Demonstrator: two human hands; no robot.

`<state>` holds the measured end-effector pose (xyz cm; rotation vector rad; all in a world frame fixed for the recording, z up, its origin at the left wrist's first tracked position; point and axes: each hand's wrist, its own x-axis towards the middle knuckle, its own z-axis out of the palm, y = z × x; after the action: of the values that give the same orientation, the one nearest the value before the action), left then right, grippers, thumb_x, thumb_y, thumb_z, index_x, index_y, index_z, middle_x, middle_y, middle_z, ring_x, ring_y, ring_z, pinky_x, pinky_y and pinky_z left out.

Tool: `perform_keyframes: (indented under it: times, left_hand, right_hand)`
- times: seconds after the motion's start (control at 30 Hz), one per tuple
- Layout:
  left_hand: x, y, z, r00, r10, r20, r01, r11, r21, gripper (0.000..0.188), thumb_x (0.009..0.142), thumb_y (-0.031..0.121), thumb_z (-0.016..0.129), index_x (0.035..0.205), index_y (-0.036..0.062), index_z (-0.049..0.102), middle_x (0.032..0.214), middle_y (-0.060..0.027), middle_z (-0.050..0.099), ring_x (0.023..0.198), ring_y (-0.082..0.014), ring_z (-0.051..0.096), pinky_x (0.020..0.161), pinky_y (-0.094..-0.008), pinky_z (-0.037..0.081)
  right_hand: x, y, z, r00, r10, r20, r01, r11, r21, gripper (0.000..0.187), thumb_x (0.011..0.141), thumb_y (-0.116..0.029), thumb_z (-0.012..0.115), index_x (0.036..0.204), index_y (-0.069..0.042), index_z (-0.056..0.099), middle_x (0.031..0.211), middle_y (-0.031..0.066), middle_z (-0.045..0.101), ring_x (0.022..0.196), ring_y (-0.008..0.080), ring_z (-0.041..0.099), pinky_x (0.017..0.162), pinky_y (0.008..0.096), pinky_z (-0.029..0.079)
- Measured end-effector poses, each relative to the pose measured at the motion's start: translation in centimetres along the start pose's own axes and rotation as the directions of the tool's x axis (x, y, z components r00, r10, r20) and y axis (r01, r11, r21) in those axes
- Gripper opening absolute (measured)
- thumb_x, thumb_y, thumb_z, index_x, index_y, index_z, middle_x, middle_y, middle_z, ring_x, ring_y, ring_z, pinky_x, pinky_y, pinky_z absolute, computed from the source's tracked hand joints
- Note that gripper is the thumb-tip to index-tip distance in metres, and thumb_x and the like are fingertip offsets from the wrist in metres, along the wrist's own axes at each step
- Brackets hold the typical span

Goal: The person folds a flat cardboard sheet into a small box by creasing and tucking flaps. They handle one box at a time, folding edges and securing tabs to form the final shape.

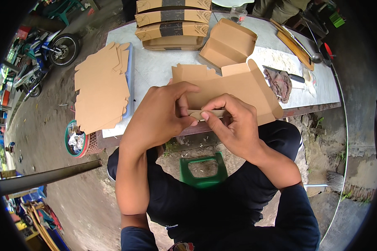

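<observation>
Both hands work at the near edge of the grey table (155, 69), the left hand (161, 115) and right hand (232, 123) pinching the flat brown cardboard box blank (234, 85), which fills the space straight ahead of them. Just beyond it an open folded brown carton (228, 44) blocks the way forward. Further back, a stack of closed brown boxes (171, 25) walls off the far side. To the left, a pile of flat brown cardboard blanks (100, 88) covers that end. Between this pile and the blank in hand lies a bare strip of tabletop, open for reaching. To the right, a crumpled dark cloth (280, 83) and a black-handled knife (287, 75) lie near the blank's edge.
</observation>
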<state>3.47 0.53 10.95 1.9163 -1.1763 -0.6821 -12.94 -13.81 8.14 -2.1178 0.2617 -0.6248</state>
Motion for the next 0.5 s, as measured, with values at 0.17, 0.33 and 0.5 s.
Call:
perform_keyframes:
  times: [0.17,0.33,0.5]
  left_hand:
    - [0.0,-0.8,1.2,0.946,0.203,-0.253,-0.208,0.978,0.009,0.047,0.076,0.006,0.092,0.117,0.0029,0.068,0.091,-0.0057,0.068,0.093,-0.0198,0.066,0.080,-0.0316,0.052]
    - [0.3,-2.5,2.5,0.719,0.492,-0.490,-0.484,0.861,0.154,0.030,0.081,0.005,0.085,0.102,0.0038,0.064,0.117,-0.0158,0.065,0.130,-0.0373,0.058,0.094,-0.0424,0.053]
    - [0.5,-2.1,3.3,0.684,0.527,-0.504,-0.541,0.830,0.134,0.023,0.081,0.002,0.077,0.088,0.0047,0.055,0.131,-0.0197,0.057,0.141,-0.0443,0.049,0.112,-0.0526,0.045]
  right_hand:
    - [-0.2,0.9,0.0,0.989,0.128,-0.070,-0.116,0.981,0.157,0.008,0.098,-0.004,0.075,0.103,-0.003,0.068,0.089,0.0024,0.071,0.066,0.0014,0.056,0.053,0.0215,0.043]
    - [0.5,0.8,-0.5,0.980,0.171,-0.099,-0.102,0.868,0.486,0.011,0.104,-0.008,0.071,0.112,-0.002,0.064,0.096,0.0020,0.072,0.070,-0.0013,0.056,0.055,0.0180,0.044]
    - [0.3,0.2,-0.1,0.962,0.261,-0.074,-0.187,0.835,0.518,0.012,0.102,-0.008,0.074,0.110,-0.003,0.066,0.097,0.0024,0.073,0.071,-0.0012,0.059,0.057,0.0185,0.053]
